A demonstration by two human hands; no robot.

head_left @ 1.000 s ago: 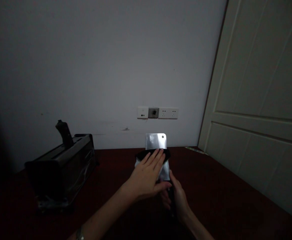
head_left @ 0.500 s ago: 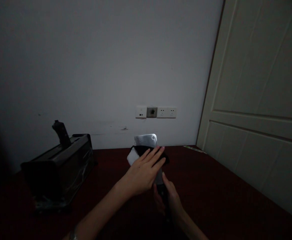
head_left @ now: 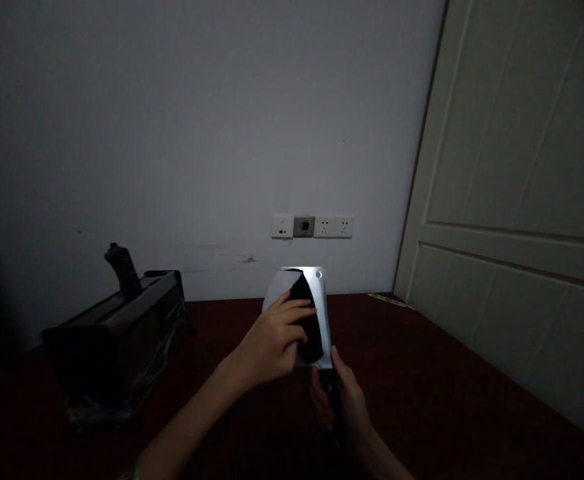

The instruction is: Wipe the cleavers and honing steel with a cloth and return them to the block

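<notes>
My right hand (head_left: pixel 349 400) is wrapped round the black handle of a cleaver (head_left: pixel 324 313), whose shiny blade points up and away from me. A small hole shows near the blade's top right corner. Against the flat of the blade lies a cloth (head_left: pixel 311 327), black on one part and white on the other. My left hand (head_left: pixel 275 337) grips the cloth with bent fingers and presses it on the blade's left part. The cloth hides much of the blade, and its left edge is out of sight.
To the left stands a dark knife block (head_left: pixel 117 333) with a black handle (head_left: pixel 123 270) sticking up from it. The dark red table (head_left: pixel 422 373) meets a pale wall with sockets (head_left: pixel 333 227). A thin strip (head_left: pixel 391 300) lies at the back right, beside a panelled door (head_left: pixel 512 200).
My left hand and the cloth have shifted left and turned on the blade, baring its right side down to the handle. My right hand keeps its hold on the cleaver.
</notes>
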